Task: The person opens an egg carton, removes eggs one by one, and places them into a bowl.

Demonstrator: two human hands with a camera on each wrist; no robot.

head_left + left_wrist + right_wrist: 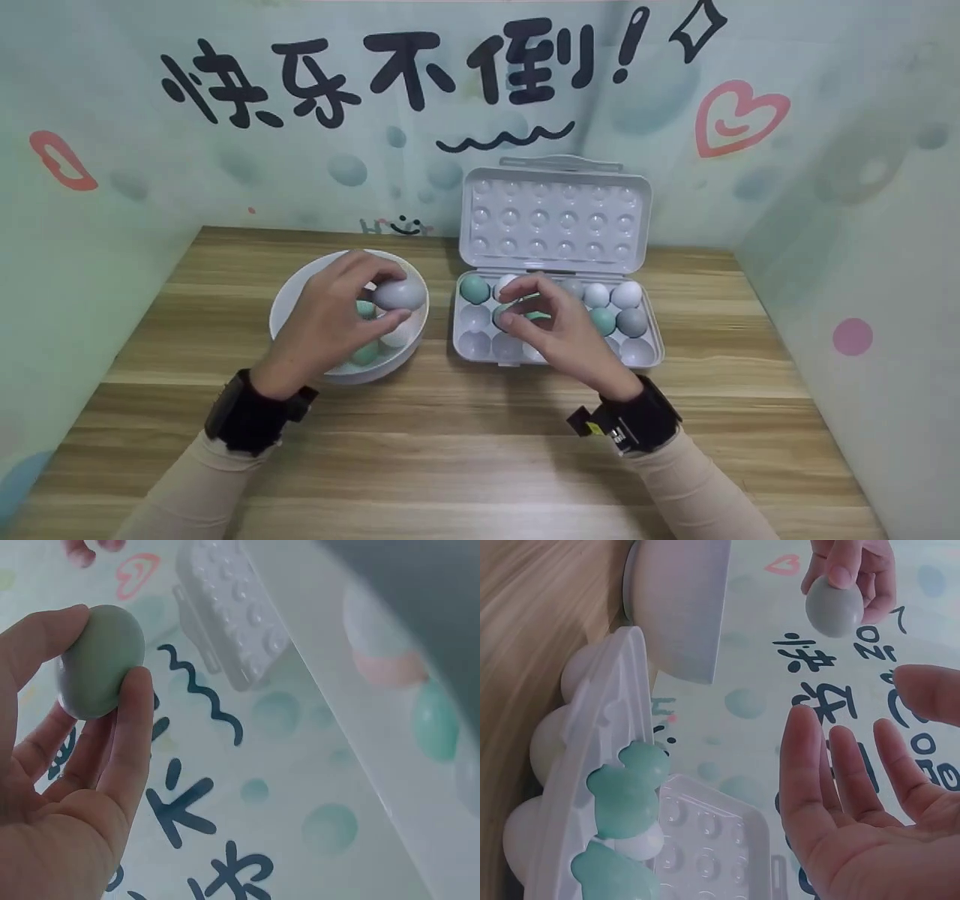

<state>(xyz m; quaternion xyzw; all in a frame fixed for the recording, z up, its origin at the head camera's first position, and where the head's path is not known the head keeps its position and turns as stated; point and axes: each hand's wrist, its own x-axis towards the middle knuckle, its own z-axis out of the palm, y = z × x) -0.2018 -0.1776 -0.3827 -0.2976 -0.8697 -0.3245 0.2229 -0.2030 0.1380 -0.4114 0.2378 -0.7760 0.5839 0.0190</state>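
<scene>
My left hand (319,322) pinches a grey egg (400,293) between thumb and fingers, above the white bowl (386,369). In the left wrist view this egg (101,662) looks greenish grey. Inside the bowl lie green eggs (365,354) and a white egg (395,334), partly covered by the hand. Over the middle of the grey egg box (474,346) hovers my right hand (562,326), its fingers loosely bent. The right wrist view shows nothing between these fingers (804,757). Green, white and grey eggs (631,322) sit in the box's back and middle rows; the right hand hides some cups.
The egg box's dimpled lid (555,225) stands raised at the back, its handle (561,163) on top. A wooden tabletop (420,450) lies beneath everything. Printed cloth walls (300,180) enclose the back and both sides.
</scene>
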